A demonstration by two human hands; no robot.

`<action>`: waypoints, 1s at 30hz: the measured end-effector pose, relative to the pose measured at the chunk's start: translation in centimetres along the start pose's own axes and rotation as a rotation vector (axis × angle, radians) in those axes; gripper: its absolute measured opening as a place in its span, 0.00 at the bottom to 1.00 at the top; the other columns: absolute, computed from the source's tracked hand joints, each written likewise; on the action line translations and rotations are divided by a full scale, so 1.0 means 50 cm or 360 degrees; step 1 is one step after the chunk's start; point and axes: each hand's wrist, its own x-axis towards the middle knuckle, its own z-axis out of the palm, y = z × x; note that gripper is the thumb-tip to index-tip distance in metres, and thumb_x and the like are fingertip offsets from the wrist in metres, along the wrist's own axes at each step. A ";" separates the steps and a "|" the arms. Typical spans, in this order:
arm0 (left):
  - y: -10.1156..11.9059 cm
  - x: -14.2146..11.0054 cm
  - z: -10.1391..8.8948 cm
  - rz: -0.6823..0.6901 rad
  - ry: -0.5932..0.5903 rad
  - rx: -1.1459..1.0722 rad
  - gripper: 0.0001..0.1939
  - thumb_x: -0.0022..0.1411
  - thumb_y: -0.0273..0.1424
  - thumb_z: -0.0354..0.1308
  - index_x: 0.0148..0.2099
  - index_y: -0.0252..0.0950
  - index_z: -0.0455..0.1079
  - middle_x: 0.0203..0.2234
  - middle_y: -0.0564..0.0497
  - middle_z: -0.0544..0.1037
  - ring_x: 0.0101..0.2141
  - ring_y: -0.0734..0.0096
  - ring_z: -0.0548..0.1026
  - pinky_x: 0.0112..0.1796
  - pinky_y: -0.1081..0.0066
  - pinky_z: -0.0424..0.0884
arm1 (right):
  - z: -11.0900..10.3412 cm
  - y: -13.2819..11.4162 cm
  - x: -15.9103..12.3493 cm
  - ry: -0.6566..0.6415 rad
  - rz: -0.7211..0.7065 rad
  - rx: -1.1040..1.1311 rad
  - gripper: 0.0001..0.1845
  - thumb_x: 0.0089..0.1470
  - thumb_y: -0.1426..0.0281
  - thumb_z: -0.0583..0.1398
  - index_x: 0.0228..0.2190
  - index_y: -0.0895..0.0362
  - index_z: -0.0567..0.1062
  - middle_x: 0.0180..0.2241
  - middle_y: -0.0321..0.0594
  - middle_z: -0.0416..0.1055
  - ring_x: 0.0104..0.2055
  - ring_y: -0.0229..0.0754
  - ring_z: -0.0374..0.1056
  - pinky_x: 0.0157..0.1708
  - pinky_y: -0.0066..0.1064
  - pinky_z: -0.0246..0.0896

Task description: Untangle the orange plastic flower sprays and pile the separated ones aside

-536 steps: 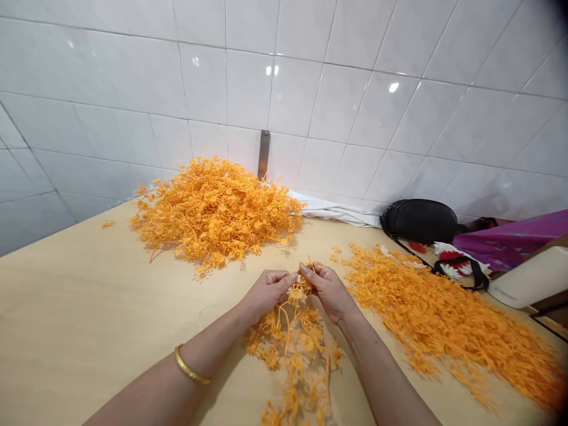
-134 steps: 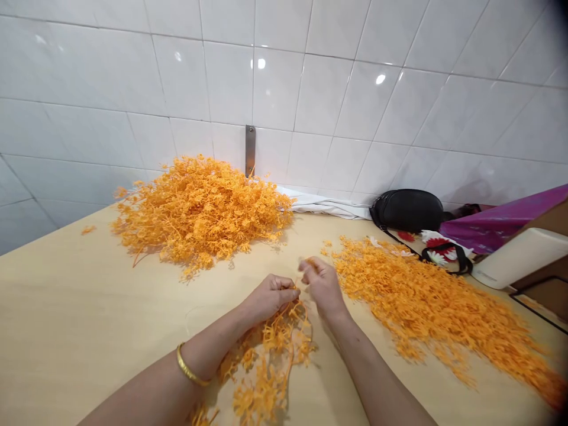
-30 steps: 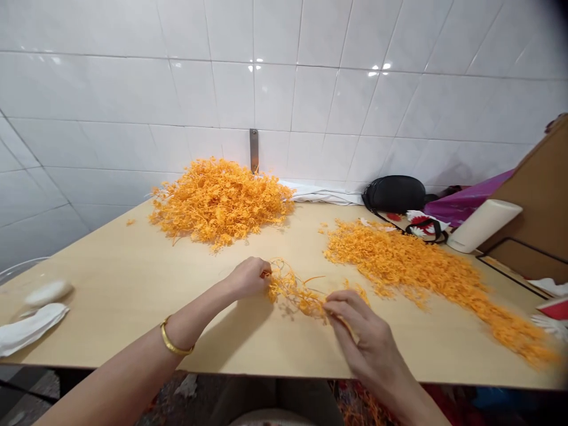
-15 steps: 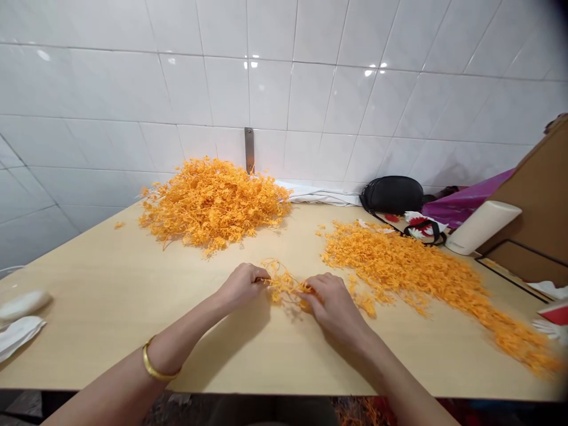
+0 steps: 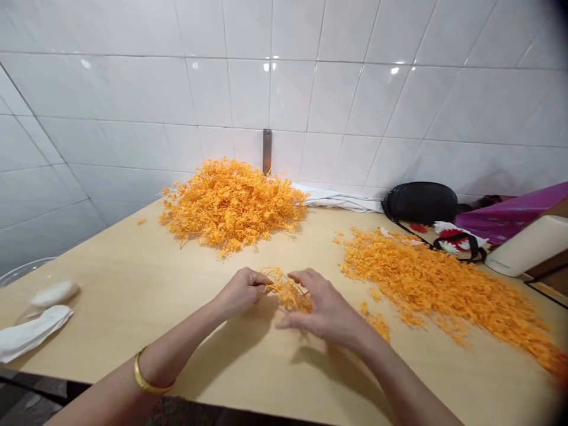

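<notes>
In the head view my left hand [image 5: 244,291] pinches the stems of a small orange artificial flower sprig [image 5: 290,294] just above the table. My right hand [image 5: 320,306] is on the sprig's other side, thumb and fingers spread apart around its flower end; whether it touches the sprig I cannot tell. Behind the hands stands a large bushy heap of orange sprigs [image 5: 235,204]. To the right lies a flatter spread of loose orange flower pieces [image 5: 426,284], with a small clump [image 5: 377,324] near my right wrist.
The wooden table [image 5: 146,296] meets a white tiled wall. Along the back right are a black bag [image 5: 423,202], red and white flowers [image 5: 452,236], purple plastic [image 5: 510,213] and a cream cylinder [image 5: 528,245]. A white cloth [image 5: 35,332] and an oval white object [image 5: 55,293] lie at left.
My right hand has opened from its closed grip on the sprig and its fingers have spread. The left hand keeps its pinch. The whole view has shifted slightly, with things appearing farther right.
</notes>
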 end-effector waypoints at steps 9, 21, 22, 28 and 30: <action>0.003 -0.028 -0.025 0.0114 -0.0099 0.0386 0.08 0.46 0.25 0.42 0.17 0.34 0.55 0.12 0.57 0.50 0.16 0.81 0.49 0.19 0.75 0.45 | -0.042 0.071 0.057 0.0412 0.0447 0.1281 0.14 0.38 0.60 0.61 0.18 0.59 0.68 0.18 0.32 0.62 0.21 0.33 0.59 0.24 0.27 0.59; 0.054 -0.071 -0.043 0.0165 0.0190 0.0715 0.29 0.34 0.43 0.62 0.41 0.34 0.69 0.34 0.46 0.69 0.36 0.60 0.65 0.32 0.72 0.59 | -0.073 0.043 0.124 0.0494 0.0389 0.1432 0.16 0.35 0.61 0.63 0.18 0.58 0.64 0.17 0.28 0.60 0.15 0.28 0.57 0.16 0.24 0.56; 0.065 -0.068 -0.042 0.0208 0.0282 0.0689 0.32 0.34 0.45 0.62 0.43 0.34 0.68 0.37 0.44 0.68 0.38 0.58 0.65 0.34 0.71 0.59 | -0.070 0.035 0.129 0.0422 0.0326 0.1378 0.16 0.37 0.60 0.62 0.18 0.58 0.64 0.17 0.28 0.59 0.15 0.28 0.57 0.17 0.24 0.55; 0.097 -0.028 0.012 0.0707 0.0450 0.0718 0.18 0.45 0.40 0.58 0.38 0.36 0.69 0.36 0.43 0.69 0.41 0.56 0.63 0.41 0.66 0.57 | -0.063 0.014 0.146 0.0150 0.0064 0.1148 0.14 0.41 0.60 0.59 0.18 0.58 0.65 0.17 0.29 0.56 0.18 0.29 0.55 0.18 0.23 0.57; 0.093 -0.011 0.042 0.0740 0.0391 0.0763 0.10 0.45 0.34 0.59 0.32 0.36 0.68 0.30 0.44 0.69 0.38 0.56 0.65 0.40 0.64 0.57 | -0.062 0.007 0.154 0.0125 0.0034 0.1134 0.14 0.42 0.60 0.59 0.18 0.58 0.65 0.17 0.29 0.57 0.18 0.29 0.55 0.18 0.23 0.57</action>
